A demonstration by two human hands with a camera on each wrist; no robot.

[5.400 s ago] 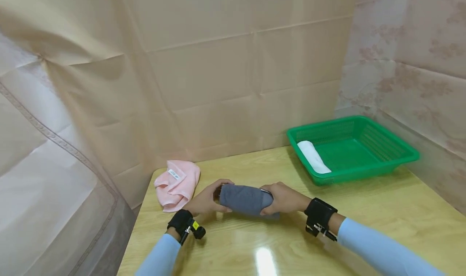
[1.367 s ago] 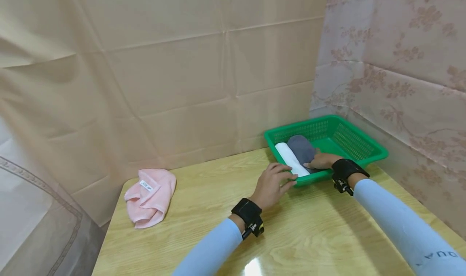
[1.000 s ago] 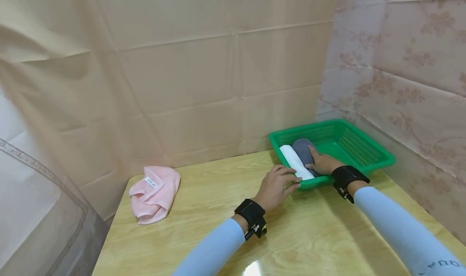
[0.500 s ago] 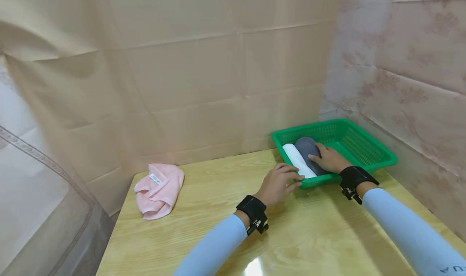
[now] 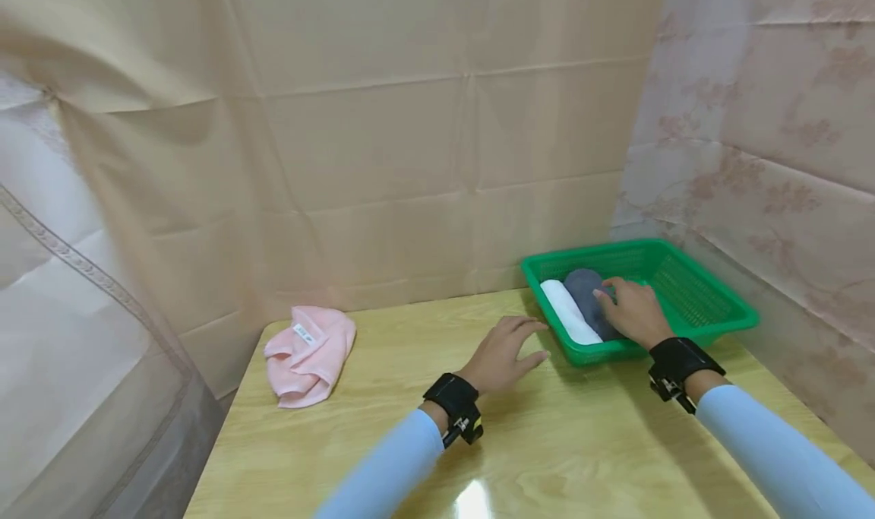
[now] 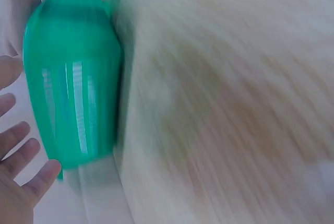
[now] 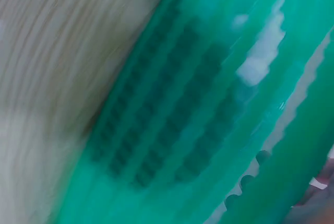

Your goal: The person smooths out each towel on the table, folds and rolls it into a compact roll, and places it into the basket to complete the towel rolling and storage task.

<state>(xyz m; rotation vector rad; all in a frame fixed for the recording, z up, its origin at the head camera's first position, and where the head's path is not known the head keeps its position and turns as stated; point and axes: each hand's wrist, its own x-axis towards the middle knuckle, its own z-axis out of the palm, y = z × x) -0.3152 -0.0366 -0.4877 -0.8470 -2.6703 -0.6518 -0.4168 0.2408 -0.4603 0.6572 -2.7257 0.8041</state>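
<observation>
A grey rolled towel (image 5: 582, 289) lies in the green basket (image 5: 693, 299), side by side with a white rolled towel (image 5: 569, 312) along the basket's left wall. Over the grey roll is my right hand (image 5: 637, 312), its fingers and thumb spread loosely and gripping nothing. My left hand (image 5: 502, 356) hovers above the table, just left of the basket's front corner, thumb and fingers apart. The left wrist view shows its spread fingers (image 6: 21, 153) near the basket's green side. Only the basket's slotted wall (image 7: 182, 104) fills most of the blurred right wrist view.
A crumpled pink towel (image 5: 311, 358) with a white label sits at the table's back left. The light wood table (image 5: 547, 458) meets a beige cloth backdrop (image 5: 383, 162) behind. A flowered curtain (image 5: 766, 169) hangs close to the basket's right side.
The grey roll went from both hands over the table into the basket beside the white one. Since then the right hand has let go and lifted slightly; the left has drawn away from the rim.
</observation>
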